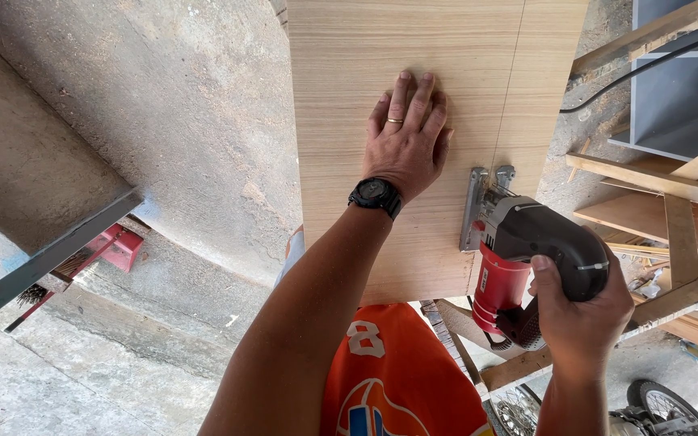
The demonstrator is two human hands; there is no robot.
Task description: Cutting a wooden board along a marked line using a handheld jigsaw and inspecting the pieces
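- a light wooden panel lay flat and reached from the top edge of the view down toward the person; what carried it was hidden under it, so i could not tell the support.
- a thin straight line ran along the panel, close to its right edge, from the far end down to the saw.
- the jigsaw, dark grey with a red body, stood with its metal foot on the panel near the near right corner, on that line.
- by my judgement the cut was only at its start: the saw was near the near edge, and almost the whole line ahead looked uncut. i could not see the slit behind the saw.
- the left hand lay flat on the panel, left of the line, fingers stretched and close together, pressing and holding nothing. it wore a ring and a black watch.
- the right hand was clamped around the rear handle of the jigsaw, fingers wrapped tight.
- a black cable ran over the floor at the right, beside wooden slats.
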